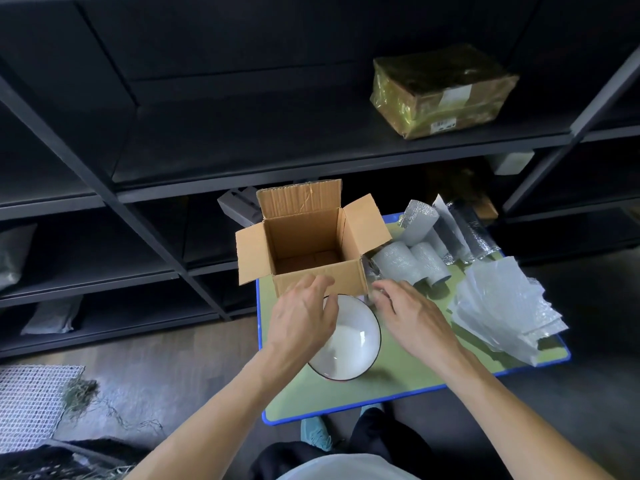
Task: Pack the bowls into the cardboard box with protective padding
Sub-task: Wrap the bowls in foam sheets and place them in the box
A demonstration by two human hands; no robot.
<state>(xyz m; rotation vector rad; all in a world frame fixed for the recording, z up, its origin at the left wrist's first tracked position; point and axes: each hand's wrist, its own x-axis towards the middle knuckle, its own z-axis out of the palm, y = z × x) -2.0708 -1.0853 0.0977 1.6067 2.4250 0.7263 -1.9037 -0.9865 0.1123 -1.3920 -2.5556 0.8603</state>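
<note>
The white bowl [349, 341] sits on the green table [346, 396], at 6 o'clock from the open cardboard box [346, 278]. It looks hard, slippery and easy to break, so hold its rim on two sides. The left hand [301, 320] hangs loose over its 10 o'clock rim, and the right hand [412, 313] is apart at 1 o'clock; I cannot tell if it holds anything. The box has room inside, and padding rolls [398, 265] lie at its 3 o'clock.

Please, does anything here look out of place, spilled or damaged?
Yes: a tangle of dry fibres lies strewn on the floor beside the white mesh mat, like spilled litter. The bowl and cardboard box on the table look undamaged.
</note>
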